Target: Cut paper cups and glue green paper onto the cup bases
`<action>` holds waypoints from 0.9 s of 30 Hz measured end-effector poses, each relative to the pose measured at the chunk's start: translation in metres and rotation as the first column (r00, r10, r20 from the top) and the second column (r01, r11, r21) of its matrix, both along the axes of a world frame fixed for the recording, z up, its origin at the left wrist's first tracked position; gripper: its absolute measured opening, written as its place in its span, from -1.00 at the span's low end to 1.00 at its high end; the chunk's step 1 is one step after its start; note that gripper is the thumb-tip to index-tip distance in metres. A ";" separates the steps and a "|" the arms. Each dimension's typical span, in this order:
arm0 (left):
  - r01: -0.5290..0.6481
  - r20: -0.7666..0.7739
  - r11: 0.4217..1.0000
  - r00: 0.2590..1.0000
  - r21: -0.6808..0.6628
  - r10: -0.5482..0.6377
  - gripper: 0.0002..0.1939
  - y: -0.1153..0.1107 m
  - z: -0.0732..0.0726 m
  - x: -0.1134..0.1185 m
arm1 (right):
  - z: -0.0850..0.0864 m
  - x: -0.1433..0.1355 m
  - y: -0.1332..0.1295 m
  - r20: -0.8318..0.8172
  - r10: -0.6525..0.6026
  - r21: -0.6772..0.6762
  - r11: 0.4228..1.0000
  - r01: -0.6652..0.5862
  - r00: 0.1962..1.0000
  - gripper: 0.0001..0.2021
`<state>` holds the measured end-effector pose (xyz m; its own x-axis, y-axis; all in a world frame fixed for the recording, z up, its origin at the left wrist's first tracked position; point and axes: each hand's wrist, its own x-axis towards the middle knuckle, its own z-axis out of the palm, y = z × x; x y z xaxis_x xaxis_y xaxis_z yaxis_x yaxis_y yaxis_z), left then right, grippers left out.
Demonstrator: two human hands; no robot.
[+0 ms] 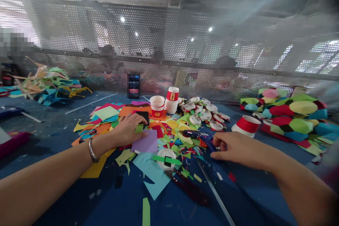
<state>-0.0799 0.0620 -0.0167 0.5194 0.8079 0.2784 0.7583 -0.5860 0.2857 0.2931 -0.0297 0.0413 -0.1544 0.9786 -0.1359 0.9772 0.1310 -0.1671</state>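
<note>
My left hand [128, 129] lies with spread fingers over coloured paper, its thumb at the top edge of a purple sheet [147, 142] and its fingertips by a black square [143, 116]. On the right, my right hand [229, 147] has its fingers curled round the handle of a dark blue glue gun [196, 134], whose nozzle points left over paper scraps. Between the hands and nearer to me, a white cup base [162, 154] carries a green paper strip [173, 160] with a black square outline. A light blue sheet [152, 173] lies under it.
Dark scissors [189, 187] and a clear glue stick [215, 191] lie in front. Paper cups [172, 101], a phone [134, 86] and a pile of cup pieces [205, 111] stand behind. Coloured paper balls [296, 113] are at right, paper strips [50, 81] at left, a perforated screen [148, 31] beyond.
</note>
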 end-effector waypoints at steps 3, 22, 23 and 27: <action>0.003 0.002 1.000 1.000 -0.006 -0.003 -0.61 0.000 -0.001 0.001 | -0.005 -0.003 0.003 -0.074 0.007 0.039 0.999 -0.004 0.997 -0.76; -0.045 0.093 0.997 0.995 0.066 0.039 -0.70 0.007 -0.002 -0.002 | -0.008 0.048 -0.004 -0.011 -0.093 0.103 0.990 0.094 0.996 -0.86; -0.048 0.098 0.997 0.994 0.066 0.041 -0.70 0.007 -0.002 -0.002 | -0.013 0.055 -0.007 0.013 -0.107 0.122 0.987 0.105 0.994 -0.87; -0.060 0.114 0.996 0.992 0.060 0.053 -0.70 0.006 -0.001 -0.002 | -0.032 0.076 -0.012 0.074 -0.103 0.194 0.977 0.087 0.992 -0.90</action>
